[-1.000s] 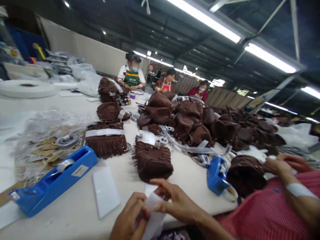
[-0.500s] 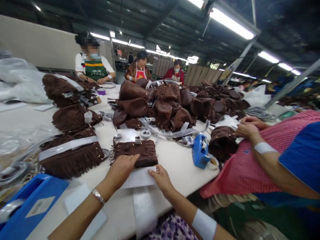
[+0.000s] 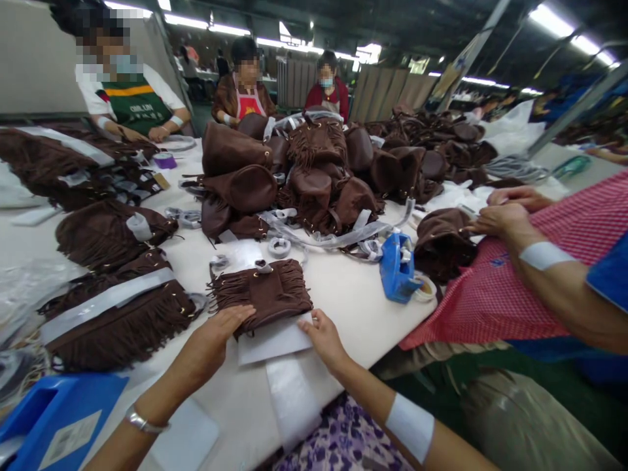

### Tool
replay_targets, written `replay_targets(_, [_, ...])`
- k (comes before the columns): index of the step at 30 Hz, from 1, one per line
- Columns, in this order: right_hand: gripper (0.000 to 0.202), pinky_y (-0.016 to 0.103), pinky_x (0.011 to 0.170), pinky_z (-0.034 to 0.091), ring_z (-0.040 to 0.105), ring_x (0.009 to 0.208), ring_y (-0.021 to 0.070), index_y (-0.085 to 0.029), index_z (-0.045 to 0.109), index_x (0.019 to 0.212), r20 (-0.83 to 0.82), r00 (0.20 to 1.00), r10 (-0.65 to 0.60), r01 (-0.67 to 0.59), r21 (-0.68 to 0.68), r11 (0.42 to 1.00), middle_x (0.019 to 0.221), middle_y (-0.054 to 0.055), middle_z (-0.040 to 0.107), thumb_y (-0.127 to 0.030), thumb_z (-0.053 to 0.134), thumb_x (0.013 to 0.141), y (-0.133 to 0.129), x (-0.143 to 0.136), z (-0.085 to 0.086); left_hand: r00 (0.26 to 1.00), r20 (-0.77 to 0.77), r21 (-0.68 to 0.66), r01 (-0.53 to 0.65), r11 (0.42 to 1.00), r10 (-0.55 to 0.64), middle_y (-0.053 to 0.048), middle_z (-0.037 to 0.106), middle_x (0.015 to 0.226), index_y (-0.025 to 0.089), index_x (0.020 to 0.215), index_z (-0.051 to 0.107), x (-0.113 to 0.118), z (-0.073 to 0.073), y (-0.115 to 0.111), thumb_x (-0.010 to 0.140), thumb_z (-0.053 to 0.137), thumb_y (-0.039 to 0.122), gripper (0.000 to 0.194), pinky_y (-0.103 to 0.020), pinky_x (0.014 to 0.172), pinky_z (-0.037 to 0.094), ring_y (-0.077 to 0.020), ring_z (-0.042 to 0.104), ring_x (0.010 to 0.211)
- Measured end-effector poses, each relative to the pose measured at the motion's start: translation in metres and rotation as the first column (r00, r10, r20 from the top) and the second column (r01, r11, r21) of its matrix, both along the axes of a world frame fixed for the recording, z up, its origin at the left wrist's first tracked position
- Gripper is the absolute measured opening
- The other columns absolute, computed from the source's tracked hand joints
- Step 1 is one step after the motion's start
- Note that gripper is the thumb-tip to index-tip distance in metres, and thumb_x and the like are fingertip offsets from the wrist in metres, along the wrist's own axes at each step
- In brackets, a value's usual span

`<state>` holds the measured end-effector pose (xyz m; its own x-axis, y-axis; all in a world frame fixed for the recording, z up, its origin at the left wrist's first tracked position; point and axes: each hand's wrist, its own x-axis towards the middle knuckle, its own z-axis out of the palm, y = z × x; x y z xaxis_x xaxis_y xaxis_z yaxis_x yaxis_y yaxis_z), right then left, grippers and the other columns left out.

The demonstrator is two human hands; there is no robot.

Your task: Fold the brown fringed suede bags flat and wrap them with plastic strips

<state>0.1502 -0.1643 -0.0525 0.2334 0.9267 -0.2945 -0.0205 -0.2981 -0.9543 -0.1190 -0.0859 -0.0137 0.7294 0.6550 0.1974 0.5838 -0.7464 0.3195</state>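
A small brown fringed bag [image 3: 275, 288] lies flat on the white table. My left hand [image 3: 216, 337] rests against its lower left edge, fingers extended and pressed lightly on it. Below the bag's lower edge is a white sheet [image 3: 275, 340], partly under the bag. My right hand [image 3: 324, 337] pinches the right end of this sheet between thumb and fingers. A translucent plastic strip [image 3: 293, 392] hangs over the table's front edge beneath the sheet.
Brown bags [image 3: 314, 190] are heaped across the middle; larger fringed bags [image 3: 118, 307] lie left. Blue tape dispensers stand at right [image 3: 397, 268] and lower left [image 3: 63, 418]. A person in a red checked apron [image 3: 520, 288] works at the right; others sit across the table [image 3: 363, 320].
The view has tilted down and shifted, so the far workers appear larger. The small bag now sits slightly turned, and more of the white sheet shows below it. Both hands remain at the bag and sheet.
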Motion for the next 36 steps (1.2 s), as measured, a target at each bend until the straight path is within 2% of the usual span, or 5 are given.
replay_targets(6, [0.03, 0.023, 0.053, 0.03, 0.042, 0.059, 0.0124, -0.022, 0.044, 0.081, 0.065, 0.998, -0.008, 0.01, -0.019, 1.0, 0.064, -0.007, 0.045, -0.044, 0.063, 0.076, 0.002, 0.001, 0.001, 0.992, -0.051, 0.075, -0.109, 0.991, 0.113, -0.015, 0.057, 0.133, 0.014, 0.132, 0.047, 0.029, 0.02, -0.016, 0.085, 0.061, 0.034, 0.053, -0.053, 0.107, 0.042, -0.0325, 0.052, 0.124])
replay_targets(11, [0.027, 0.023, 0.054, 0.032, 0.042, 0.06, 0.0125, -0.021, 0.047, 0.079, 0.09, 0.996, -0.006, 0.008, -0.021, 1.0, 0.064, -0.006, 0.046, -0.041, 0.064, 0.075, 0.004, 0.003, 0.004, 0.967, -0.007, 0.121, -0.251, 0.96, 0.253, -0.017, 0.06, 0.117, 0.01, 0.118, 0.051, 0.047, 0.001, -0.019, 0.085, 0.045, 0.006, 0.034, -0.051, 0.101, 0.046, -0.031, 0.057, 0.112])
replay_targets(26, [0.021, 0.024, 0.053, 0.033, 0.046, 0.06, 0.0134, -0.021, 0.047, 0.08, 0.185, 0.982, -0.045, 0.051, -0.026, 0.998, 0.065, -0.005, 0.049, -0.039, 0.059, 0.076, 0.012, -0.007, -0.006, 0.999, -0.05, 0.006, -0.015, 1.0, 0.015, -0.009, 0.06, 0.133, 0.015, 0.128, 0.054, 0.005, -0.006, 0.004, 0.074, 0.027, -0.007, 0.064, -0.035, 0.106, 0.047, -0.0167, 0.056, 0.124])
replay_targets(31, [0.012, 0.025, 0.059, 0.035, 0.051, 0.068, 0.0155, -0.021, 0.052, 0.078, 0.332, 0.941, -0.069, 0.081, -0.022, 0.996, 0.071, -0.002, 0.057, -0.03, 0.06, 0.077, 0.013, -0.008, -0.001, 0.989, -0.149, -0.01, -0.011, 1.0, 0.01, -0.016, 0.061, 0.129, 0.01, 0.135, 0.048, 0.022, 0.023, -0.008, 0.081, 0.046, 0.01, 0.054, -0.045, 0.107, 0.044, -0.0258, 0.058, 0.12])
replay_targets(36, [0.006, 0.025, 0.062, 0.038, 0.055, 0.07, 0.0165, -0.021, 0.053, 0.079, 0.411, 0.909, -0.06, 0.078, -0.027, 0.997, 0.075, -0.001, 0.062, -0.026, 0.057, 0.078, 0.015, -0.009, 0.001, 0.944, -0.3, 0.208, -0.074, 0.975, 0.136, -0.012, 0.07, 0.089, 0.014, 0.142, 0.045, 0.061, 0.042, -0.015, 0.09, 0.057, 0.042, 0.061, -0.058, 0.102, 0.041, -0.0296, 0.067, 0.089])
